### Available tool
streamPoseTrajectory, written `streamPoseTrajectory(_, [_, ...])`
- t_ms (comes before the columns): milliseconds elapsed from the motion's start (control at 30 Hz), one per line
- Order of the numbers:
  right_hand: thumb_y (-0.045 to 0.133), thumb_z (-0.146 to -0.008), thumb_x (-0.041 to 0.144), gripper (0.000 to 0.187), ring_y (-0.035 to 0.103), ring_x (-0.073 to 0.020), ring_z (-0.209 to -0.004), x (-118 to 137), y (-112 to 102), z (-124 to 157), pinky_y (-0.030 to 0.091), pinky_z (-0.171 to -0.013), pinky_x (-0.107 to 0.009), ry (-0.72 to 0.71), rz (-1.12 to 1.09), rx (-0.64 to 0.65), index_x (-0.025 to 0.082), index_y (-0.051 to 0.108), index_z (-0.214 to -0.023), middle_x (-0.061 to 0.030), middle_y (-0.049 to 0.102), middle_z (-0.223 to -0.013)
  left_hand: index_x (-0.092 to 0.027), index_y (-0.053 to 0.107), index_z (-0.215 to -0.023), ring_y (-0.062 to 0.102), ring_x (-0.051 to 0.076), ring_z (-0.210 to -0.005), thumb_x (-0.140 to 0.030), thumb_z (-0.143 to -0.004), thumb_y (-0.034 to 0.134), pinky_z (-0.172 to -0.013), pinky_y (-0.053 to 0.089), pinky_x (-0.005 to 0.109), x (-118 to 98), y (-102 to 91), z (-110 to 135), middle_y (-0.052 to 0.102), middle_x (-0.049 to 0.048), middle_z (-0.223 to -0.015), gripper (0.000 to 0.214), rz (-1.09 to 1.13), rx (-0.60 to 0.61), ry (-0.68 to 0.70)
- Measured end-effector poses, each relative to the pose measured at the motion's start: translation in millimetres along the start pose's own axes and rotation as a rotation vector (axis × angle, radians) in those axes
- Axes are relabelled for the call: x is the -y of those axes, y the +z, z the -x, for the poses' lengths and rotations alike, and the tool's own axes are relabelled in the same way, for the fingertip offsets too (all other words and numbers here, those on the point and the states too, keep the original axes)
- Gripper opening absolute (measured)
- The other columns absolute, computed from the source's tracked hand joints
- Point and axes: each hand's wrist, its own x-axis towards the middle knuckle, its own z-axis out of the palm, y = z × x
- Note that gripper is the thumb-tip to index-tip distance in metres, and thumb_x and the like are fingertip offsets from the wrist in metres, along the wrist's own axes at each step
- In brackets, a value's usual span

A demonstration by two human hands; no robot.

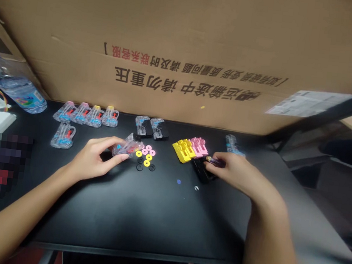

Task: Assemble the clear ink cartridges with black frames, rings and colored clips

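Observation:
My left hand (97,156) pinches a clear plastic case (127,145) with blue and red parts inside, holding it just above the black table (153,215). Small pink, yellow and black rings (146,157) lie right beside it. My right hand (238,172) is closed on a small dark piece (214,161) over a stack of black plastic parts (203,171). Yellow parts (184,149) and pink parts (198,146) sit just left of that hand.
Several finished clear cases (86,114) lie in a row at the back left, two black-backed ones (151,127) in the middle, one (232,144) behind my right hand. A water bottle (12,82) lies far left. A big cardboard box (186,52) walls the back.

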Motion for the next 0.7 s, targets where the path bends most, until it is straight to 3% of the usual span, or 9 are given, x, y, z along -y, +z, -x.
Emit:
streamPoseTrajectory(100, [0.061,-0.087,0.046,0.030,0.059,-0.0188,-0.055,14,-2,-5,0.034,-0.051,-0.029,0.028,0.020,0.073,0.025,0.058,-0.064,-0.0009,0.065,-0.060,-0.018,0.073,-0.114,0.077,0.016,-0.079,-0.036,-0.100,0.074,-0.074,0.061,0.027,1,0.6,1,0.084,0.0050,-0.103,0.024,0.003,-0.003,0.013])
streamPoseTrajectory(333, [0.059,-0.094,0.054,0.035,0.066,-0.0253,-0.066,26,-8,-9,0.038,-0.056,-0.031,0.090,0.026,-0.138,0.025,0.068,-0.077,-0.0061,0.072,-0.072,-0.020,0.072,-0.115,0.076,0.017,-0.080,-0.039,-0.100,0.073,-0.076,0.061,0.028,2,-0.3,1,0.083,0.0045,-0.102,0.024,-0.003,0.007,-0.009])
streamPoseTrajectory(433, [0.063,-0.094,0.054,0.032,0.068,-0.0239,-0.070,31,-9,-5,0.044,-0.063,-0.032,-0.041,-0.125,-0.164,0.024,0.073,-0.088,-0.0056,0.076,-0.080,-0.022,0.065,-0.119,0.078,0.019,-0.087,-0.040,-0.100,0.071,-0.083,0.063,0.031,2,-1.1,0,0.082,0.0050,-0.107,0.027,0.067,0.094,-0.124])
streamPoseTrajectory(533, [0.070,-0.093,0.052,0.029,0.068,-0.0206,-0.067,40,-3,-2,0.047,-0.064,-0.029,-0.239,-0.212,-0.024,0.024,0.075,-0.100,-0.0026,0.076,-0.079,-0.022,0.057,-0.115,0.079,0.021,-0.089,-0.041,-0.098,0.070,-0.081,0.065,0.033,2,-1.6,-3,0.082,0.0074,-0.110,0.028,0.127,0.175,-0.261])
streamPoseTrajectory(700, [0.076,-0.091,0.035,0.032,0.076,-0.0232,-0.073,53,17,-4,0.046,-0.061,-0.028,-0.241,0.023,-0.038,0.030,0.077,-0.123,-0.0018,0.083,-0.087,-0.022,0.062,-0.104,0.075,0.021,-0.078,-0.047,-0.092,0.074,-0.073,0.061,0.034,4,-4.7,-6,0.083,0.0074,-0.106,0.030,0.098,0.183,-0.406])
